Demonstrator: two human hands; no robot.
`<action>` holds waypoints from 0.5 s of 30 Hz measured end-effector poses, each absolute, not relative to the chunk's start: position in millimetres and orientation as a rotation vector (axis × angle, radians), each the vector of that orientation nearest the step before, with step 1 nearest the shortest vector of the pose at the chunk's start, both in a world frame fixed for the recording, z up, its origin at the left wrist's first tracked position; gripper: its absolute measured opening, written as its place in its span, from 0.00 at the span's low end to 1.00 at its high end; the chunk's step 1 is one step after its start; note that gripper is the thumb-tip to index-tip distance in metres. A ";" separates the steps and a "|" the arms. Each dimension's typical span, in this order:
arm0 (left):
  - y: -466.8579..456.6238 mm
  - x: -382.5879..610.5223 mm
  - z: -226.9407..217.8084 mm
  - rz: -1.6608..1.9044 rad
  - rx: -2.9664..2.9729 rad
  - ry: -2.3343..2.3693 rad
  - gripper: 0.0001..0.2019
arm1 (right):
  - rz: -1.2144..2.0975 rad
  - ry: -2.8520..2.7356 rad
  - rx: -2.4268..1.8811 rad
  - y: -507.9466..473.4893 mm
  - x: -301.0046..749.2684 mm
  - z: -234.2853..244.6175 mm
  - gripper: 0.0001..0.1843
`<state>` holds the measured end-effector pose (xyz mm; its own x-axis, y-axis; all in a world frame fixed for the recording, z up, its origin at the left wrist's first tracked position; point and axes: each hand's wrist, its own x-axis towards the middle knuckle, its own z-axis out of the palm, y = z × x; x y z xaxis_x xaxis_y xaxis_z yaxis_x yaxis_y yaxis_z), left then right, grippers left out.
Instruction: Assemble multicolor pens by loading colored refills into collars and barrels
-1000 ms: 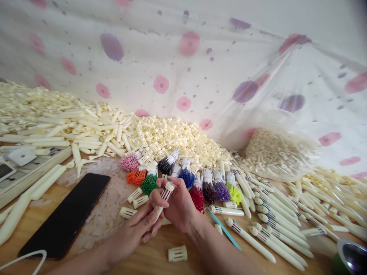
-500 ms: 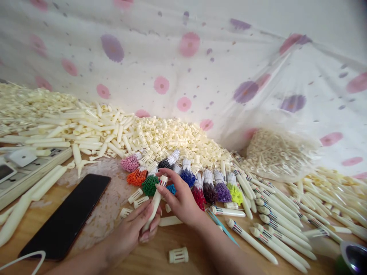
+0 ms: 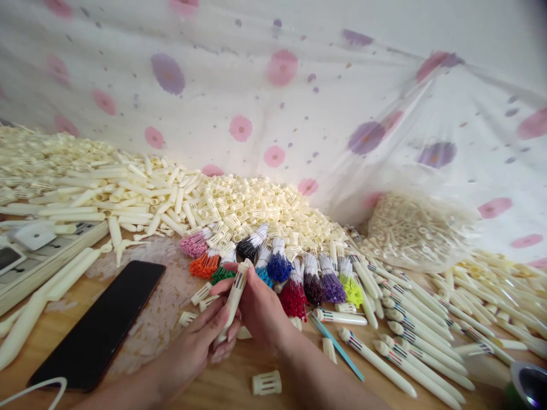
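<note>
A cream multicolour pen (image 3: pixel 235 297) is held tilted between my hands, its slotted top end with coloured sliders pointing up and away. My left hand (image 3: pixel 203 336) is wrapped round the lower barrel. My right hand (image 3: pixel 264 310) closes about the slotted end, its thumb and fingers against it; part of that grip is hidden. Just beyond lie bundles of coloured refills, among them green (image 3: pixel 224 270), light blue (image 3: pixel 264 270), dark blue (image 3: pixel 280 265) and red (image 3: pixel 294 295). A loose slotted collar (image 3: pixel 266 382) rests on the table in front of my wrists.
Finished-looking pens (image 3: pixel 421 336) lie in rows on the right. A black phone (image 3: pixel 100 324) and a power strip (image 3: pixel 51 256) are at left. Heaps of slotted collars (image 3: pixel 260 199) and barrels (image 3: pixel 123 185) line the back. A bag of small parts (image 3: pixel 414 230) stands against the plastic sheet.
My right hand has turned and lowered round the pen's top end, showing the light blue bundle more. The left hand keeps its hold on the barrel.
</note>
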<state>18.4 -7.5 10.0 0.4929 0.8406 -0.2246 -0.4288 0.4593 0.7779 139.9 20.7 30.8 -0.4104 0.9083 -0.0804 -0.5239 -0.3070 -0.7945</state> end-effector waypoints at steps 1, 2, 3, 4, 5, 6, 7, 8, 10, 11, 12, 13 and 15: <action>-7.9 18.6 9.9 0.851 0.705 0.664 0.20 | 1.881 -0.863 -0.660 20.1 139.2 29.6 0.26; -8.4 18.6 9.2 0.848 0.697 0.664 0.20 | 1.890 -0.853 -0.652 19.6 139.1 28.7 0.25; -8.8 18.4 8.1 0.846 0.693 0.659 0.20 | 1.901 -0.840 -0.641 19.1 139.3 28.1 0.24; -9.2 18.2 6.7 0.846 0.693 0.650 0.20 | 1.911 -0.829 -0.627 18.8 139.8 27.7 0.23; -9.6 17.9 5.1 0.851 0.697 0.640 0.19 | 1.916 -0.821 -0.612 18.5 140.4 27.3 0.23; -9.8 17.6 3.5 0.857 0.701 0.633 0.19 | 1.918 -0.822 -0.597 18.4 141.0 27.0 0.22; -10.0 17.3 2.2 0.865 0.703 0.628 0.19 | 1.920 -0.830 -0.583 18.3 141.6 26.7 0.22; -10.0 17.1 1.3 0.872 0.704 0.624 0.19 | 1.920 -0.842 -0.571 18.5 142.1 26.3 0.22; -9.8 16.7 1.3 0.877 0.702 0.622 0.19 | 1.917 -0.865 -0.555 19.1 142.7 25.5 0.23; -9.6 16.6 2.3 0.875 0.701 0.622 0.19 | 1.918 -0.874 -0.548 19.7 142.9 25.3 0.23; -9.3 16.6 3.8 0.871 0.701 0.619 0.19 | 1.918 -0.879 -0.538 20.3 143.1 25.4 0.23; -9.1 16.7 5.6 0.869 0.700 0.617 0.18 | 1.921 -0.879 -0.523 21.0 143.1 25.7 0.24; -8.8 17.0 9.6 0.857 0.694 0.622 0.18 | 1.946 -0.853 -0.490 22.1 142.9 27.2 0.25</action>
